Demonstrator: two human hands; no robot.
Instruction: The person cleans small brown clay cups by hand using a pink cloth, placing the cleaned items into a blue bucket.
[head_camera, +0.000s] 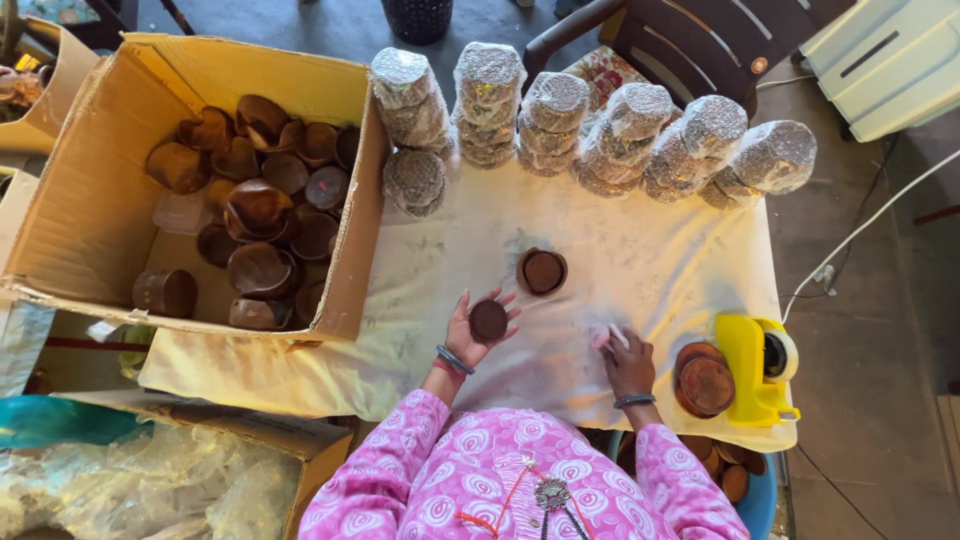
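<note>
Cardboard box (80, 190) holds brown cups (258, 210).

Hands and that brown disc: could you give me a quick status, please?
Left hand palm up, holding brown disc. Right hand flat on the cloth, pressing a small pale piece. Brown cup just ahead, nothing between.

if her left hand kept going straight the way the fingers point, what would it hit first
Probably the small brown cup on the white cloth. The left hand, holding a brown disc, points up and slightly right towards it; beyond stand wrapped stacks.
</note>
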